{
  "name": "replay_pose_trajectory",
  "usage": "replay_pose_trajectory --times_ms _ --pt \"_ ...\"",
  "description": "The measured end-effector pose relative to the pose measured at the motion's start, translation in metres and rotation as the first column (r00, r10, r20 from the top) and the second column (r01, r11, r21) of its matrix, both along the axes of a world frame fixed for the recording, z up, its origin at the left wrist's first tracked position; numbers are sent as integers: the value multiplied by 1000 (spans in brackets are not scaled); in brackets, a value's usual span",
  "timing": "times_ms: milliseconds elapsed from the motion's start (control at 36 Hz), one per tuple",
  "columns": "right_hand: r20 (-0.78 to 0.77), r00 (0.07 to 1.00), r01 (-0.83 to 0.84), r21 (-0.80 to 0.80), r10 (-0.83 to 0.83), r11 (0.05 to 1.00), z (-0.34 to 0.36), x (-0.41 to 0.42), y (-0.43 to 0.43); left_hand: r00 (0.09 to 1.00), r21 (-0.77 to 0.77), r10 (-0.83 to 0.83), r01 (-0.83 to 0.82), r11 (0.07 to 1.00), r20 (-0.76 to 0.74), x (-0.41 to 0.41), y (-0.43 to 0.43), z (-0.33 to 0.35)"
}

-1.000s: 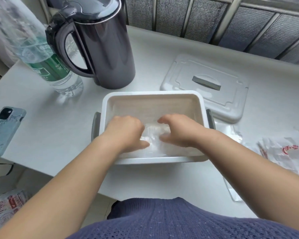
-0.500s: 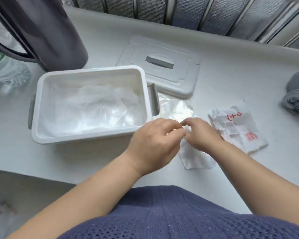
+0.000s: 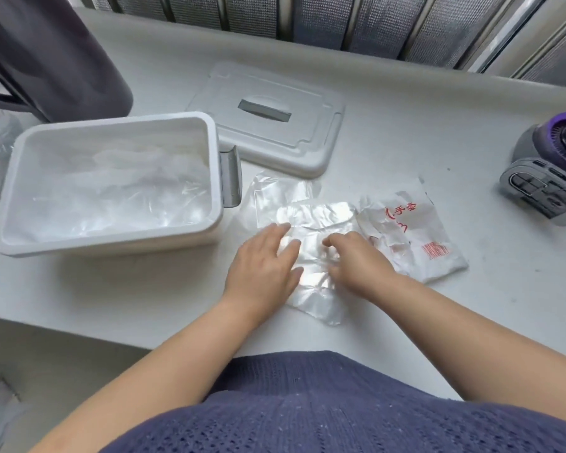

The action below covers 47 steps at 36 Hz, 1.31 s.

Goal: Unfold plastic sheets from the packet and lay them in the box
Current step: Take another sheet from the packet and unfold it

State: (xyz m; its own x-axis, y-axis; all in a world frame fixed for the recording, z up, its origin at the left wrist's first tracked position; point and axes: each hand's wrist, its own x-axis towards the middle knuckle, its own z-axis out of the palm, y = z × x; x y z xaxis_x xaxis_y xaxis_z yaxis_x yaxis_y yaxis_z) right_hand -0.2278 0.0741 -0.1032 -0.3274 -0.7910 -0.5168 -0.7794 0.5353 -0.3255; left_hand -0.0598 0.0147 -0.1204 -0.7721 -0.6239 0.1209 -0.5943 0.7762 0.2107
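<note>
On the desk [image 3: 406,135] just right of the box [image 3: 111,246], the plastic sheet [image 3: 317,217] lies part-folded, left hand [image 3: 263,266] flat upon it, right hand [image 3: 356,266] curled and apparently pinching it; thin, limp, slippery film, judged best taken at a free corner.

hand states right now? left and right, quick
Left hand: open, fingers flat on the sheet.
Right hand: fingers curled on the sheet; whether it pinches it cannot be told.
</note>
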Motion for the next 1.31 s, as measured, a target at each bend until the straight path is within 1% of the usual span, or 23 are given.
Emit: replay_pose_trajectory --times_ms 83,167,222,250,278,333,361,417,472,500,556,583,611,639,694,722,778,861,944,1028,1139,1194,1306 --pt "11 1000 -2 -7 2 1000 3 -2 -6 966 24 23 -30 999 256 -4 -19 11" --pt "66 997 34 -54 -30 998 8 1 -10 944 40 16 -31 999 329 0 -31 14" --pt "107 993 57 -90 -47 994 11 3 -12 965 27 54 -63 998 256 2 -35 21" --pt "120 991 78 -131 -62 988 12 3 -13 977 114 54 -79 990 206 3 -35 21" --pt "146 984 125 -180 -99 976 15 4 -15 993 182 79 -93 979 83 2 -35 24" --pt "240 950 268 -310 -198 912 23 6 -21 966 446 222 -143 884 -131 -3 -30 40" --pt "320 916 352 -360 -240 864 28 8 -23 912 565 318 -124 815 -260 -6 -26 53" --pt "512 819 504 -428 -259 750 43 17 -30 735 744 506 -3 669 -452 -11 -25 80" --pt "664 726 580 -447 -182 681 60 28 -36 536 841 666 179 510 -518 -11 -28 101" --pt "702 701 574 -450 -126 684 68 34 -39 446 851 725 264 453 -524 -9 -33 111" --pt "696 716 494 -451 -54 743 78 44 -45 324 835 779 338 435 -537 -1 -44 127" --pt "660 750 446 -457 -43 769 81 47 -47 318 822 763 316 474 -562 3 -49 131" --pt "613 789 408 -474 -41 780 81 52 -52 368 797 709 234 556 -602 11 -56 130" --pt "573 818 390 -497 -45 775 79 56 -57 483 737 612 113 666 -627 16 -60 123" --pt "548 828 445 -511 -120 735 72 61 -64 794 475 328 -56 878 -512 20 -55 101" --pt "562 803 517 -491 -199 701 68 60 -65 894 317 186 -52 947 -408 17 -48 89" --pt "588 721 660 -420 -367 623 58 59 -67 970 75 -45 64 995 -237 11 -32 68" --pt "556 669 723 -334 -494 604 45 48 -59 985 -180 -167 157 971 -41 2 -20 55" --pt "565 647 738 -297 -511 606 35 37 -50 985 -259 -174 163 952 -19 5 -23 44" --pt "544 658 731 -295 -521 616 37 33 -47 968 -72 -182 197 978 172 5 -24 37" --pt "527 689 695 -285 -498 660 43 36 -45 828 326 -207 31 945 521 9 -26 21" --pt "524 717 658 -293 -459 694 43 38 -42 812 327 -209 24 945 545 10 -26 20" --pt "515 730 640 -284 -449 714 41 34 -38 853 239 -151 32 970 500 8 -28 15"
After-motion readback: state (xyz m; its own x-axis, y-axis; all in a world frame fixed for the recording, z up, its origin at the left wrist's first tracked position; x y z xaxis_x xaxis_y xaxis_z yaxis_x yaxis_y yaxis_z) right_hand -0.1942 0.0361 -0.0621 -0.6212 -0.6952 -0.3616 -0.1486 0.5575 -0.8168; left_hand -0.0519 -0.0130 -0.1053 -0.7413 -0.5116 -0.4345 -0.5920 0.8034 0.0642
